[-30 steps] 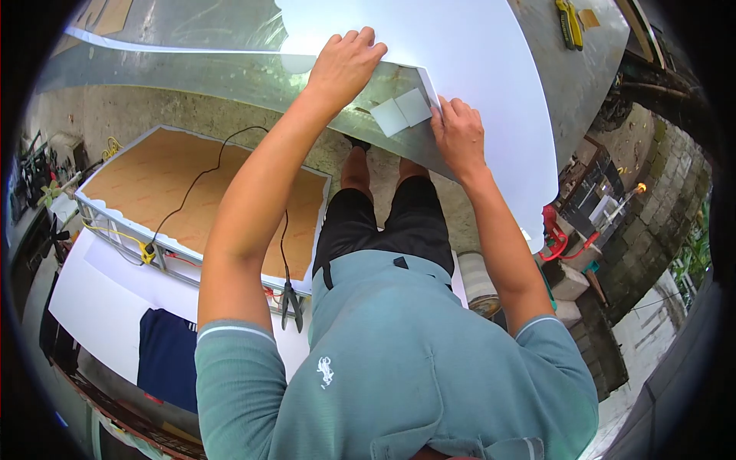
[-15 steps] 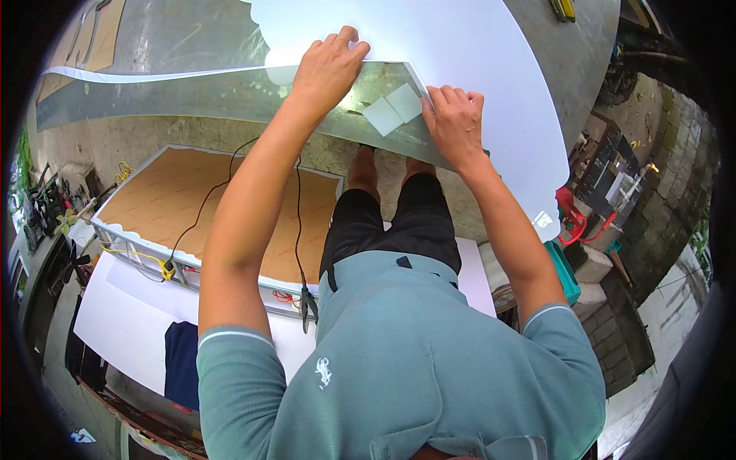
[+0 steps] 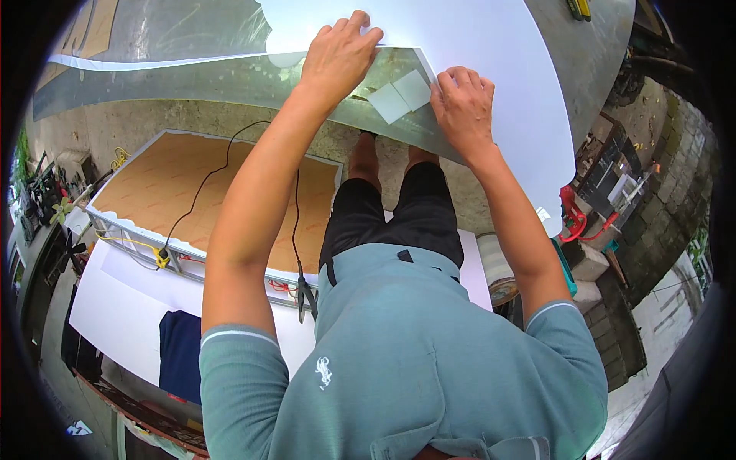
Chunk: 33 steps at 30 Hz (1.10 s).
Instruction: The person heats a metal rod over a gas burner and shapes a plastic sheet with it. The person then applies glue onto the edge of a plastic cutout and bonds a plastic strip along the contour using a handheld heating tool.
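Note:
A large white sheet [image 3: 498, 46] with a scalloped outer edge lies on a grey, shiny tabletop [image 3: 184, 88]. My left hand [image 3: 341, 57] has bent fingers closed at the sheet's near edge, left of its angled corner. The fingers of my right hand [image 3: 465, 111] curl over the slanted edge just right of that corner. Both thumbs are partly hidden. From my left hand a thin white strip [image 3: 153, 63] stretches far to the left; I cannot tell whether it joins the sheet. Two small pale squares [image 3: 400, 96] lie on the tabletop between my hands.
Behind me on the left sits a framed brown panel [image 3: 222, 184], with a black cable [image 3: 207, 176] across it. Below are a white board [image 3: 115, 307] and a dark blue cloth [image 3: 180, 353]. A yellow tool [image 3: 579, 9] lies at the far right; a red chair-like frame [image 3: 571, 215] stands right.
The whole view has shifted slightly, so table, sheet and hands appear a little higher. Both hands stay at about the same places on the sheet's edge.

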{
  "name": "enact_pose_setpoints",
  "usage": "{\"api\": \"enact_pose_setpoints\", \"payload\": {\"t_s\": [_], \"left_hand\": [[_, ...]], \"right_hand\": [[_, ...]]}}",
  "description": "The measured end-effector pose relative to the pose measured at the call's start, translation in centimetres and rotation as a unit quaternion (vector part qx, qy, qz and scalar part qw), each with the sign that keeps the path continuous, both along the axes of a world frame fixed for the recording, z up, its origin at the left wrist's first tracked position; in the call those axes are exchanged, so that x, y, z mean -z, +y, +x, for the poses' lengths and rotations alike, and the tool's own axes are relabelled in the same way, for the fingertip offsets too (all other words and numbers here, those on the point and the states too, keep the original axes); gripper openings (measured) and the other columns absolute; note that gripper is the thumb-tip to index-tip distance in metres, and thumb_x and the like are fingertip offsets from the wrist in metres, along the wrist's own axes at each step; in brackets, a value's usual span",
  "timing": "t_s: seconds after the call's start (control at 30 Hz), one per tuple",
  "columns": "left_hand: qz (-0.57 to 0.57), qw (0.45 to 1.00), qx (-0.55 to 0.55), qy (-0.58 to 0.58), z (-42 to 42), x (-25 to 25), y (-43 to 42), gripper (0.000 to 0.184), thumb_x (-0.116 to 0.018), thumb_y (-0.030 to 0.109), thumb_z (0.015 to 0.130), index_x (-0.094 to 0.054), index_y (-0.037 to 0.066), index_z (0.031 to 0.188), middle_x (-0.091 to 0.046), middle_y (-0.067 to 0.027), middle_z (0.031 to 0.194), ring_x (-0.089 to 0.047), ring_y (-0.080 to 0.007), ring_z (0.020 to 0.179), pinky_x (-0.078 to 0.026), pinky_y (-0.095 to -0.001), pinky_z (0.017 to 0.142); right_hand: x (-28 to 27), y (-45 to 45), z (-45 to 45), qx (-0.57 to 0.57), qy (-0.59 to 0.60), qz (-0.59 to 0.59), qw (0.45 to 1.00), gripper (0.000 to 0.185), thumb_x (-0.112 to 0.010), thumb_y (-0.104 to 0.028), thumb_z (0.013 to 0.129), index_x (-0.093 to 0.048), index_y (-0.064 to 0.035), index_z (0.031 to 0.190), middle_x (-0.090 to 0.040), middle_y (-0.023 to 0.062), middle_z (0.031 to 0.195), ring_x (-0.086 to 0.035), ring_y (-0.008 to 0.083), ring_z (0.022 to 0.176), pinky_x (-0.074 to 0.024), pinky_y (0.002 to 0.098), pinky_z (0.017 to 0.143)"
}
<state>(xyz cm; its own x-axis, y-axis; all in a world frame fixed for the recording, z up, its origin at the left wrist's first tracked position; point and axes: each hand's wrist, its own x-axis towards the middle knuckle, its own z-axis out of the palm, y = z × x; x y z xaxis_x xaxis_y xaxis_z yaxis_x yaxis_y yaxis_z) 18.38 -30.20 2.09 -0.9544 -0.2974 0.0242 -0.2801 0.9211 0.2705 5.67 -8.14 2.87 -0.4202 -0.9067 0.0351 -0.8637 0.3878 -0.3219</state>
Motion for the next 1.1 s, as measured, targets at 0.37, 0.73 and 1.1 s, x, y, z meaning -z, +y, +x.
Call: {"api": "enact_pose_setpoints", "payload": {"t_s": [0.37,0.73,1.1], "left_hand": [[-0.002,1.000,-0.005,-0.027,-0.7,0.4,1.3,0.016,-0.068,0.020,0.093,-0.066,0.011,0.105,-0.063,-0.0063,0.103,-0.066,-0.0240,0.094,-0.051,-0.0386,0.079],[-0.011,0.999,-0.011,-0.040,-1.0,0.5,2.2,0.018,-0.069,0.022,0.093,-0.064,0.012,0.107,-0.062,-0.0045,0.097,-0.065,-0.0240,0.094,-0.050,-0.0383,0.079],[0.016,0.998,-0.056,-0.013,-1.3,0.6,2.6,0.019,-0.074,0.016,0.086,-0.065,0.011,0.103,-0.063,-0.0047,0.112,-0.065,-0.0244,0.101,-0.054,-0.0392,0.077]], "right_hand": [[0.2,0.0,-0.1,-0.003,0.006,0.003,1.000,0.014,-0.071,-0.018,0.090,-0.067,-0.0106,0.101,-0.063,0.0046,0.104,-0.060,0.0218,0.106,-0.0381,0.0432,0.092],[-0.4,-0.1,-0.3,-0.011,-0.010,0.022,1.000,0.016,-0.072,-0.018,0.091,-0.067,-0.0084,0.103,-0.065,0.0054,0.112,-0.061,0.0226,0.109,-0.0382,0.0427,0.092],[-0.5,3.6,-13.6,0.200,-0.053,-0.090,0.974,0.032,-0.074,-0.036,0.094,-0.071,-0.0038,0.095,-0.071,0.0137,0.094,-0.066,0.0322,0.091,-0.0494,0.0432,0.085]]}}
